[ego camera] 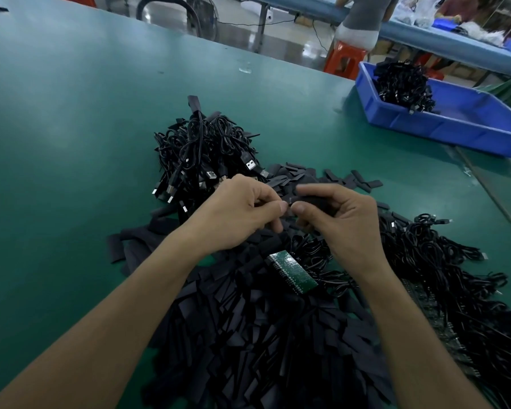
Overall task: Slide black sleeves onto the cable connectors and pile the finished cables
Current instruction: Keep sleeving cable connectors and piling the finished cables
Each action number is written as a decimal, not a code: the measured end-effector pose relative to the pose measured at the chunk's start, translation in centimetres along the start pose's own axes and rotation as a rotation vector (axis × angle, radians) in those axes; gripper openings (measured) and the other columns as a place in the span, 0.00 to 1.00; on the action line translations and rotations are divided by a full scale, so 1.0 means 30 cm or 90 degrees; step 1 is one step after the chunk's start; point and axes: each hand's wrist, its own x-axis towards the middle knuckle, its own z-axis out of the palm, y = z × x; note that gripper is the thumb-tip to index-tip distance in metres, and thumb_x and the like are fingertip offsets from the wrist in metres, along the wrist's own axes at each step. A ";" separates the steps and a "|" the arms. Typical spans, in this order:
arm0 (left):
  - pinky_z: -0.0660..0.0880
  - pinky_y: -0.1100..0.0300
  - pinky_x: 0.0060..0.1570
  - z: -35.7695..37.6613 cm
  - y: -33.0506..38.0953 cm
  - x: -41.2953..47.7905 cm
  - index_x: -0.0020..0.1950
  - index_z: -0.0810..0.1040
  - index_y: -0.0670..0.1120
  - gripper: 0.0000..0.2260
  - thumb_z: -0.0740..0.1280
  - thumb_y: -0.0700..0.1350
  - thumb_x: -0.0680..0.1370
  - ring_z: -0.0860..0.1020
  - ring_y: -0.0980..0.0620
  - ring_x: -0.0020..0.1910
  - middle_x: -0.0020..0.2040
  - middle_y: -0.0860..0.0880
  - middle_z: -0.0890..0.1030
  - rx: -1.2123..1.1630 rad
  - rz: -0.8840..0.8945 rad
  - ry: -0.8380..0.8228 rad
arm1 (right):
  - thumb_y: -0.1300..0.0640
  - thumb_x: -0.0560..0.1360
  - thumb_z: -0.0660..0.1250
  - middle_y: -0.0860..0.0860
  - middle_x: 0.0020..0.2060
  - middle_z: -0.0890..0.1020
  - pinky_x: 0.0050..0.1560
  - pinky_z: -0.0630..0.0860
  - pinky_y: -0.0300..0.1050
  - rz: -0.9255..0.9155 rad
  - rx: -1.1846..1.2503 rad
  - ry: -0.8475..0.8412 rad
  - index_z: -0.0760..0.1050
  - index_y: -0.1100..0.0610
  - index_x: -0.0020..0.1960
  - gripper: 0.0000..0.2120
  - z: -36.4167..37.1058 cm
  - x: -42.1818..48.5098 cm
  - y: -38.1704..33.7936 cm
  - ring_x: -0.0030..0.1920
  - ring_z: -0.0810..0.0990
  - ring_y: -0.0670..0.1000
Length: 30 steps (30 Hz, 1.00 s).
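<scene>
Two hands meet fingertip to fingertip above the green worktop (71, 119). The left hand (242, 211) has its thumb and fingers curled, pinching a small cable connector (289, 203), of which only a glint shows. The right hand (345, 222) grips a black sleeve (314, 200) between thumb and curled fingers, with the sleeve's end right up against the connector. I cannot tell whether the connector has entered it.

Just beyond the left hand lies a pile of black USB cables (207, 154), silver plugs poking out on the near side. Under both wrists and forearms spreads a heap of loose sleeves (248, 335), flat and black. A green circuit board (292, 273) rests on that heap between the two wrists. To the right of the right hand sprawls a tangle of more cables (443, 276). Well beyond the right hand stands a blue plastic bin (460, 134) with a clump of cables (401, 84) in its far end.
</scene>
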 end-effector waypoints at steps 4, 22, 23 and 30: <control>0.78 0.48 0.35 0.013 -0.001 0.001 0.40 0.84 0.52 0.11 0.67 0.50 0.81 0.80 0.40 0.34 0.34 0.55 0.85 -0.006 -0.008 0.057 | 0.56 0.70 0.79 0.51 0.39 0.86 0.41 0.83 0.45 0.022 0.017 0.167 0.81 0.45 0.51 0.13 0.027 -0.003 0.019 0.38 0.86 0.52; 0.80 0.60 0.39 0.078 0.019 -0.002 0.45 0.85 0.44 0.08 0.68 0.43 0.81 0.83 0.57 0.35 0.36 0.52 0.85 -0.126 0.036 0.158 | 0.60 0.75 0.73 0.51 0.42 0.87 0.46 0.81 0.40 -0.003 0.168 0.209 0.81 0.40 0.57 0.17 0.129 -0.022 -0.004 0.44 0.87 0.49; 0.78 0.62 0.38 0.080 0.019 -0.001 0.45 0.85 0.44 0.08 0.68 0.43 0.81 0.83 0.58 0.35 0.36 0.53 0.85 -0.131 0.033 0.160 | 0.60 0.75 0.73 0.51 0.41 0.87 0.46 0.82 0.40 -0.005 0.168 0.202 0.81 0.40 0.57 0.17 0.127 -0.020 -0.005 0.43 0.86 0.49; 0.79 0.61 0.39 0.073 0.014 0.001 0.46 0.84 0.50 0.05 0.70 0.48 0.80 0.82 0.57 0.37 0.37 0.54 0.85 -0.081 0.031 0.142 | 0.61 0.76 0.73 0.50 0.37 0.85 0.41 0.79 0.41 0.018 0.127 0.231 0.78 0.45 0.52 0.11 0.085 -0.004 -0.014 0.38 0.84 0.48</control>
